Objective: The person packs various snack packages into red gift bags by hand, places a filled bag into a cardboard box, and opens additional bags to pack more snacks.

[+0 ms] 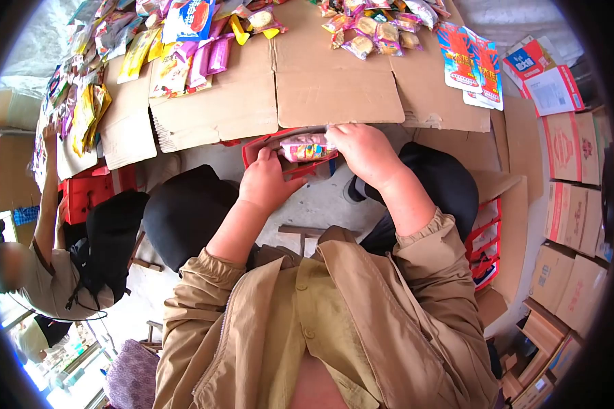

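Just under the table's near edge is a red box with its top open. In its mouth lies a pink snack packet in a clear wrapper with a colourful print. My right hand pinches the packet's right end. My left hand is at the box's near left side, its fingers over the rim and its thumb stretched toward the front wall. The box's lower part and the tips of my left fingers are partly hidden.
Heaps of wrapped snacks lie along the back of the cardboard-covered table. Red-blue printed bags rest at the right. Cartons are stacked along the right side. At left, another person reaches to the table, near red boxes.
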Motion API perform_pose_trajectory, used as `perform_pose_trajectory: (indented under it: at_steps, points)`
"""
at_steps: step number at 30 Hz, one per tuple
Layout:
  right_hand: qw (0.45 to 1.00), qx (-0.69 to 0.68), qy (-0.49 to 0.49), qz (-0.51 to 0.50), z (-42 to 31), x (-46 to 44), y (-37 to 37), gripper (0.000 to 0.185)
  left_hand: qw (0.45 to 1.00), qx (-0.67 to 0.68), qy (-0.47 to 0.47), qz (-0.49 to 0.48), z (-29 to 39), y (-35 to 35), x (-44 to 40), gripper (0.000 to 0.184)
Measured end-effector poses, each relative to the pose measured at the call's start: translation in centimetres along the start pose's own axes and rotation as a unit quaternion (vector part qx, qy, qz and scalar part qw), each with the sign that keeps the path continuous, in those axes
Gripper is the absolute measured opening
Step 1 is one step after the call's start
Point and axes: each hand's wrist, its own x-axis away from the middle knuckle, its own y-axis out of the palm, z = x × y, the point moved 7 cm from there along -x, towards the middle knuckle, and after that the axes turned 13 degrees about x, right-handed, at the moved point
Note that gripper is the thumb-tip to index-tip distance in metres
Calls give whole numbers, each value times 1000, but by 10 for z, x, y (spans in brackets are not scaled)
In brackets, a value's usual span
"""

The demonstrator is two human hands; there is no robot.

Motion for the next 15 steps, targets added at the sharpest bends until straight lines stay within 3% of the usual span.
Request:
perform_pose_trajectory:
  at_steps: [6, 10, 15]
  points:
    - [994, 67, 25, -87, -8, -1, 20, 9, 999, 3, -34, -9, 0, 4, 4, 83]
    - [993, 78, -18, -84, -19, -1, 41, 17, 1000, -20, -2, 24, -1, 5, 3, 78]
    - [990, 127, 14, -66, -36, -3, 27, 18, 999, -6, 7, 35, -5, 5, 5, 76]
